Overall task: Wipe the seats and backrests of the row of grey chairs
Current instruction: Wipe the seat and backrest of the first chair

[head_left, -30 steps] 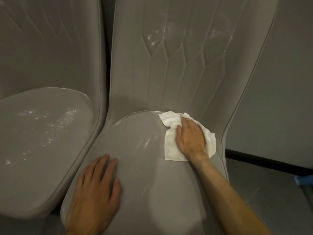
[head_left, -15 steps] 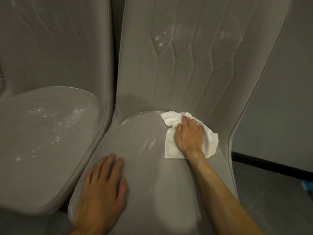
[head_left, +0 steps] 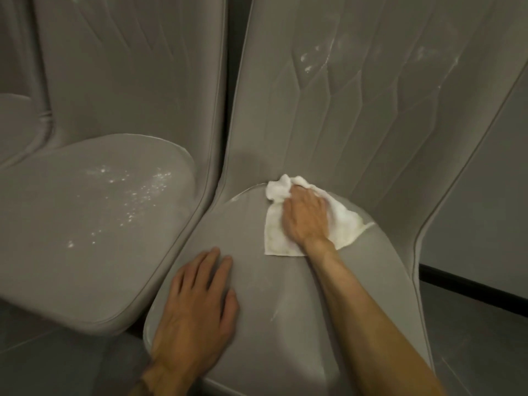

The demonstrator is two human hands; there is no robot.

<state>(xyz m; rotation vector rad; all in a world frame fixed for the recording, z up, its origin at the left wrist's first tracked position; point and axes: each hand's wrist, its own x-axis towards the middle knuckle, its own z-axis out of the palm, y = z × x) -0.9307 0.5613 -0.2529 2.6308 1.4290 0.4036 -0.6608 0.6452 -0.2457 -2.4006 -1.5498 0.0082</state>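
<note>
Grey chair seat (head_left: 288,352): your right hand (head_left: 305,218) has bunched the cloth (head_left: 277,234) at the rear edge, gripping it; your left hand (head_left: 197,312) rests flat; backrest (head_left: 357,115) remains.

Plain grey wall (head_left: 485,195) on the right, dark skirting strip (head_left: 471,284) along its foot, grey tiled floor (head_left: 480,352), dim light.
</note>
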